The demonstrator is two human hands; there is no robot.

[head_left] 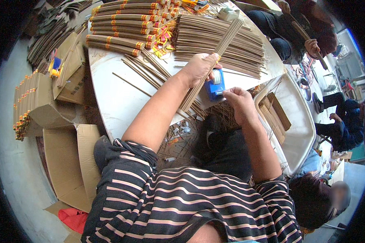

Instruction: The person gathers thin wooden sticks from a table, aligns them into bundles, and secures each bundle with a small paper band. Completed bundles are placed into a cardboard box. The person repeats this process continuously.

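My left hand point(200, 69) is closed around a bundle of thin brown incense sticks point(228, 38), held slantwise over the white table point(107, 95). A small patch of yellow and red shows on the bundle by my fingertips. Just below it, at the table's near edge, stands a blue tape dispenser point(216, 88) with a roll of clear tape. My right hand point(240, 102) is at the dispenser's cutting end, thumb and fingertips pinched on the tape's end. Loose incense sticks point(198, 35) lie in a broad layer behind the bundle, and a few more lie under my left forearm.
Finished bundles with red and yellow bands point(121, 25) are stacked at the far left, beside loose labels point(163, 40). A white plastic tub point(302, 121) holding sticks stands at right. Cardboard boxes point(63, 162) stand at left. Other people point(312, 46) sit at the right.
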